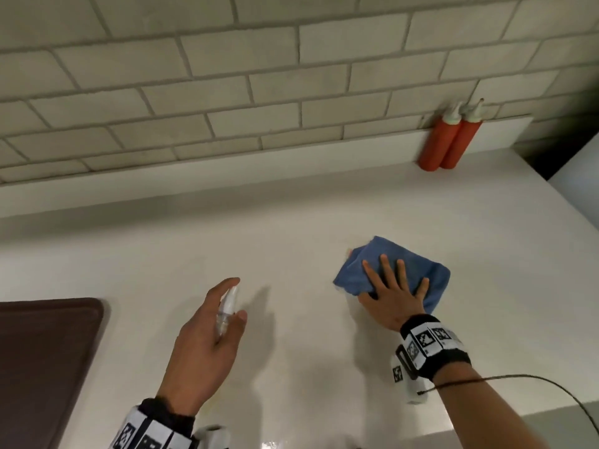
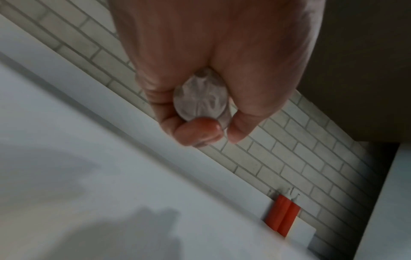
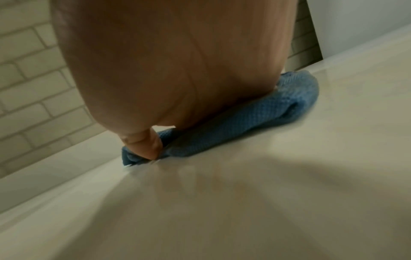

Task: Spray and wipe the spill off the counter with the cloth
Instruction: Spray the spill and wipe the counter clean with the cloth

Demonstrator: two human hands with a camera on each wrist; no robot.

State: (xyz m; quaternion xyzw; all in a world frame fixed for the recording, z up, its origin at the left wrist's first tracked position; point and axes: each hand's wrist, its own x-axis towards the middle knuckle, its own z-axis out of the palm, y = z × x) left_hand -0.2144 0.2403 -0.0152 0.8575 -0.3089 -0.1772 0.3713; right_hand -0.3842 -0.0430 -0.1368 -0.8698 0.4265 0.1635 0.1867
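A folded blue cloth (image 1: 405, 260) lies on the white counter (image 1: 291, 222), right of centre. My right hand (image 1: 393, 293) presses flat on it with straight, spread fingers; the right wrist view shows the palm on the cloth (image 3: 244, 121) and the thumb at its near edge. My left hand (image 1: 207, 335) holds a small clear spray bottle (image 1: 227, 307) above the counter, left of the cloth, with the index finger over its top. The left wrist view shows the bottle's base (image 2: 200, 100) wrapped by curled fingers. A faint pale smear shows at the cloth's left edge.
Two red squeeze bottles (image 1: 449, 140) stand against the tiled backsplash at the back right. A dark brown mat (image 1: 42, 358) lies at the left. The counter ends at the right (image 1: 551, 286), beyond the cloth.
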